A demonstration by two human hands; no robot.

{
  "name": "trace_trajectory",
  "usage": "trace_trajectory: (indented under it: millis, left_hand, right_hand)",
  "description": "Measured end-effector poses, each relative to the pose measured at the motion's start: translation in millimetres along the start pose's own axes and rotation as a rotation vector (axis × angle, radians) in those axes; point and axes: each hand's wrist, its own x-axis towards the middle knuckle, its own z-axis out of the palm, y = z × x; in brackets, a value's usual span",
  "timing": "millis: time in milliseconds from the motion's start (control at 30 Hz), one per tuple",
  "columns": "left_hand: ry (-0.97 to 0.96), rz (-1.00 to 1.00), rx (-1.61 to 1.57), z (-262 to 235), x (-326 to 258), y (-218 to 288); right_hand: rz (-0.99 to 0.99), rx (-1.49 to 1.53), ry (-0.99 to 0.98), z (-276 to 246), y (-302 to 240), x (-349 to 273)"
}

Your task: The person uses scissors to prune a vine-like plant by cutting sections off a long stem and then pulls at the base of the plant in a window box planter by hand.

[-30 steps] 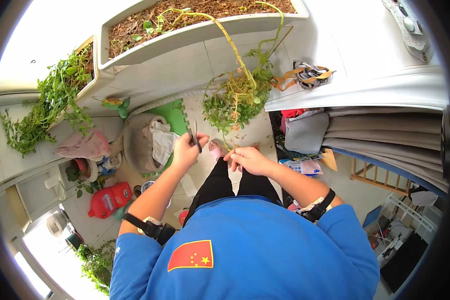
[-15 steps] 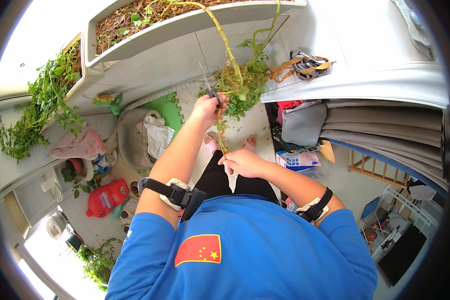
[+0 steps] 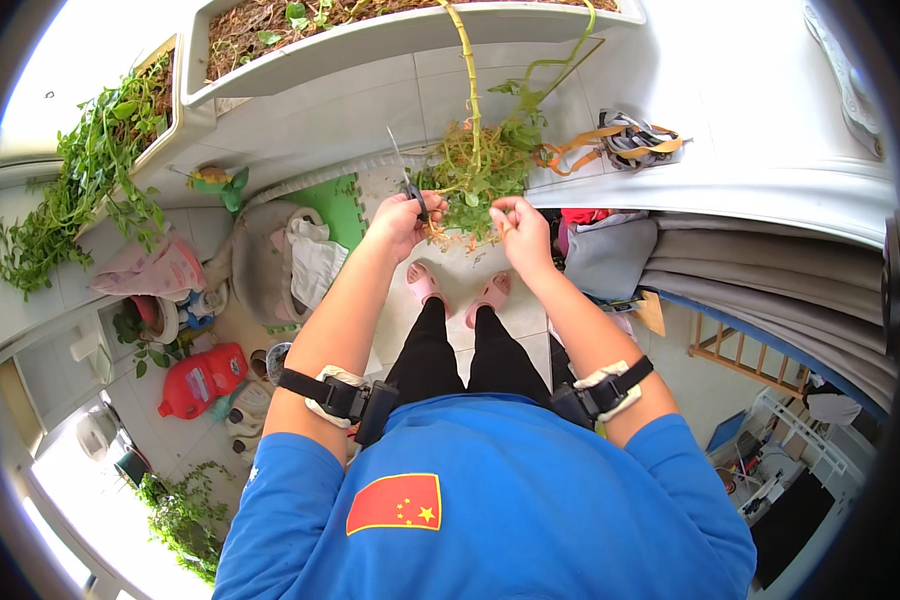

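Gripping scissors (image 3: 406, 180), the left hand (image 3: 402, 222) is clamped on their handles; the right hand (image 3: 519, 225) pinches a trailing plant (image 3: 475, 175) hanging from the far planter (image 3: 370, 40).

left hand (image 3: 402, 222) with scissors (image 3: 407, 178), right hand (image 3: 518, 228) on plant (image 3: 475, 172)

Bright daylight, glare washing out the upper left, sharp centre, fisheye bending and dark rim.
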Motion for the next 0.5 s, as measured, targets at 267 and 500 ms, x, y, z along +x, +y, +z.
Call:
trace_trajectory:
  millis: [267,500]
  left_hand:
    - [0.002,-0.007,0.027,1.1,-2.2,-11.9]
    - [0.25,0.092,0.111,-20.1,1.1,-18.7]
  right_hand:
    - [-0.019,0.075,-0.11,30.6,7.0,45.7]
    - [-0.127,-0.092,-0.117,31.1,13.3,48.7]
